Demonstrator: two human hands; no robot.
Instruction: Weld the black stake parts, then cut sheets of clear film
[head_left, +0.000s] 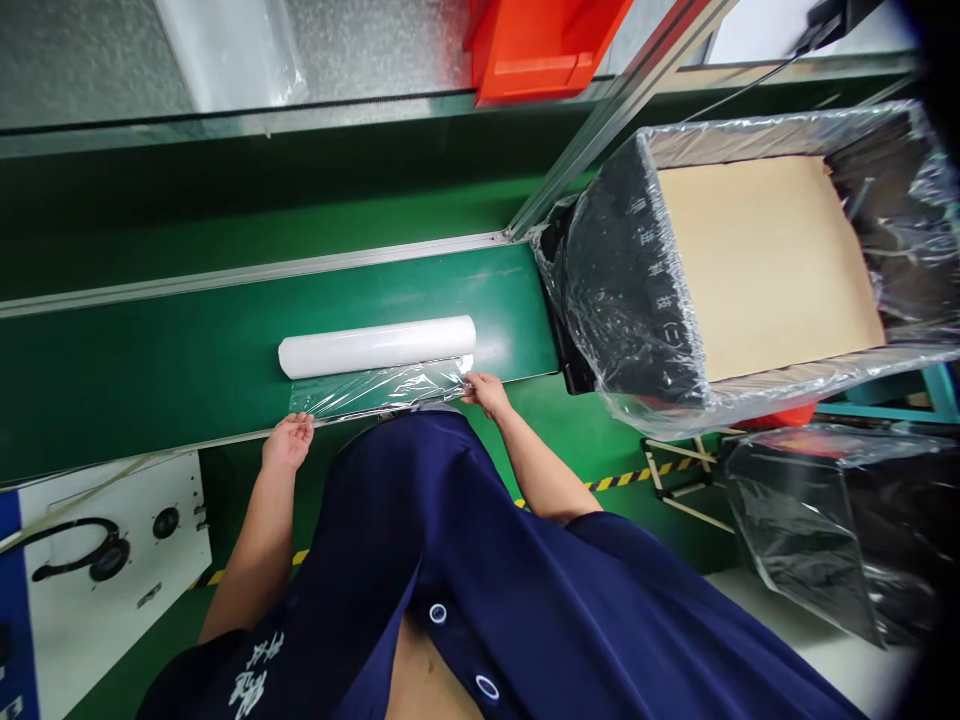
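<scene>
A roll of clear plastic film lies lengthwise on the green bench top. From its near side a short sheet of transparent film is drawn out toward my body. My left hand pinches the left corner of that sheet at the bench's front edge. The right corner is between the fingers of my right hand. Between both hands the sheet looks stretched and slightly wrinkled.
Right of the bench stands a black bin lined with clear plastic, with brown cardboard inside. A metal post rises at the bench's back right. An orange-red bin sits on the upper shelf. A white panel is at lower left.
</scene>
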